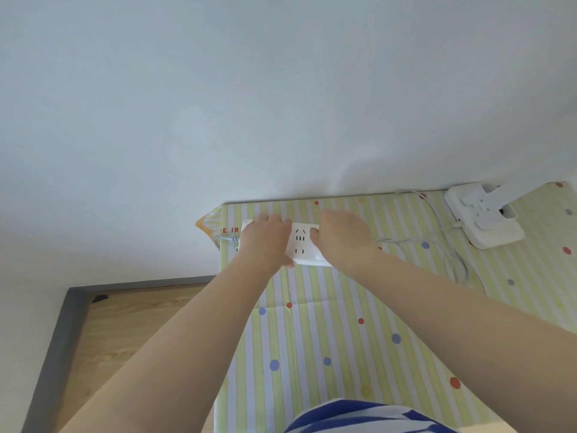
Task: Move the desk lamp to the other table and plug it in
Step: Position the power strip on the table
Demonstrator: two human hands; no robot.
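Now both hands curl on the power strip [301, 243]: left hand [263, 242] grips its end, right hand [342, 237] pinches something hidden

The place looked like a room in a home. A table [327, 339] stood pushed against a plain pale wall [249, 89] and was covered with a household cloth of yellow-green and white stripes scattered with red, blue and yellow dots. A white power strip [301, 245] lay on the cloth near the wall, and a white desk lamp [484, 214] stood at the far right corner with its cord trailing across. Beside the table ran a light wood-look floor [125, 323] edged by a grey skirting board [62, 339].
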